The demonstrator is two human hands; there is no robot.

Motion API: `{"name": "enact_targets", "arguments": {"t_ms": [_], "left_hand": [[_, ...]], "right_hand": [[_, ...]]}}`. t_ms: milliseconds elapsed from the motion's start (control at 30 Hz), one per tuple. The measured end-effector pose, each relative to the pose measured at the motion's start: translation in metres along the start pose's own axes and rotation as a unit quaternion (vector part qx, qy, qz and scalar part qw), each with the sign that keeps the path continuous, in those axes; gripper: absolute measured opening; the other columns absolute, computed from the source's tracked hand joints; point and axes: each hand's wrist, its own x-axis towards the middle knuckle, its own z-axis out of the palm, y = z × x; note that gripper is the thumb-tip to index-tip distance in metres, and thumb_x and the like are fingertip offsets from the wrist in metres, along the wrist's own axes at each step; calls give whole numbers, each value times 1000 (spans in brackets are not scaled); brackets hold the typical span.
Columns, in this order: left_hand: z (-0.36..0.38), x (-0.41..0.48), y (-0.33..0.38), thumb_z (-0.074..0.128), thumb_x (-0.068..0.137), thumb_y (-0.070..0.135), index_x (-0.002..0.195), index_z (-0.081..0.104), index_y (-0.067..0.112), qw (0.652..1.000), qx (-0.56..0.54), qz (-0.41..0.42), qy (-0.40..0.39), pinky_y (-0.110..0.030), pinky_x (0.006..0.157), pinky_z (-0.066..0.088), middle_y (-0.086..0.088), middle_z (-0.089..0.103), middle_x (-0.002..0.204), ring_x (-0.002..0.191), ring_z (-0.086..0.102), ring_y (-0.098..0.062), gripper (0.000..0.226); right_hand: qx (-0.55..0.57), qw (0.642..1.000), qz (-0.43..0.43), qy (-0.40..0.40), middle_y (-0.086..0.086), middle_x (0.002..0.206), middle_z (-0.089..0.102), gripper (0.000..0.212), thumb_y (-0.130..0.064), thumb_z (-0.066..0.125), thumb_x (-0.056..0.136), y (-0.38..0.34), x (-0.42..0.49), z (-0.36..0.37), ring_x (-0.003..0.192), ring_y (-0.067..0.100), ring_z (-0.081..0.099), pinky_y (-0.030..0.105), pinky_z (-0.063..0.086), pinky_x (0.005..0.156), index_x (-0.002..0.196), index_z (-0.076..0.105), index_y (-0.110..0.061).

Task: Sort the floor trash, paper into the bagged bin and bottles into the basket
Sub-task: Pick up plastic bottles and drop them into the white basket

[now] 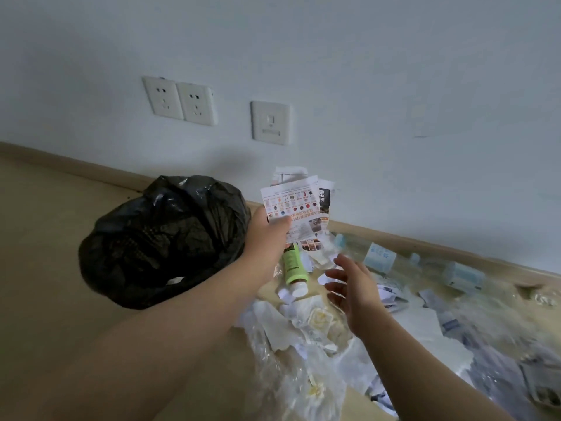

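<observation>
Bagged bin (164, 238) on floor (45, 238), close before wall (364, 71). My left hand (267, 235) just right of bin, gripping leaflets (299, 208). Capped bottle (293, 265) lying right of bin, under leaflets. My right hand (349, 287) farther right of bin, over paper scraps (282, 326). More bottles (379, 256) well right of bin, along skirting (455, 250). Sockets (179, 100) on wall behind bin.

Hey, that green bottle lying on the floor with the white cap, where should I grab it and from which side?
Take the green bottle round the middle of its body, from above on the right, near the open right hand. It lies flat, white cap towards you, long sides bare; its far end is hidden behind the left hand holding paper flyers.
</observation>
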Motion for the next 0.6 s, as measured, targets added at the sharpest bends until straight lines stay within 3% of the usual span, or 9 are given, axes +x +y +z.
{"name": "enact_targets", "arguments": {"t_ms": [167, 333, 400, 467, 600], "left_hand": [[-52, 11, 9, 46, 92, 5, 105, 50, 21, 991, -42, 16, 126, -21, 58, 49, 8, 60, 95, 83, 61, -9, 21], [-105, 28, 4, 38, 91, 1, 123, 38, 14, 966, 8, -8, 258, -43, 88, 53, -10, 54, 125, 107, 57, -27, 34], [-126, 35, -2, 36, 92, 2, 130, 33, 15, 953, 85, -49, 287, -46, 88, 52, -13, 51, 126, 104, 55, -30, 40], [-141, 43, -9, 35, 91, 2, 134, 30, 14, 945, 160, -99, 267, -43, 85, 50, -16, 50, 125, 102, 52, -32, 45], [-157, 49, -28, 42, 90, 9, 130, 44, 10, 929, 320, -145, 114, -37, 85, 44, -17, 54, 121, 104, 53, -32, 40]], "right_hand": [[-19, 1000, 1, 12, 7, 80, 59, 11, -19, 51, 94, -2, -8, 36, 62, 17, 51, 27, 43, 56, 85, 54, -16], [-104, 988, -22, -108, 2, 80, 57, 6, -16, 51, 92, 2, -28, 101, 60, 15, 49, 25, 41, 54, 94, 56, -18], [-117, 984, -18, -137, 2, 82, 56, 10, -18, 52, 92, 5, -33, 117, 62, 15, 51, 25, 42, 54, 101, 57, -16], [-119, 983, -10, -138, 2, 81, 56, 12, -17, 53, 91, 8, -35, 121, 62, 15, 52, 24, 42, 53, 102, 58, -15], [-115, 987, 5, -112, 1, 80, 58, 7, -15, 52, 91, 14, -32, 114, 62, 15, 53, 24, 44, 55, 90, 56, -20]]}}
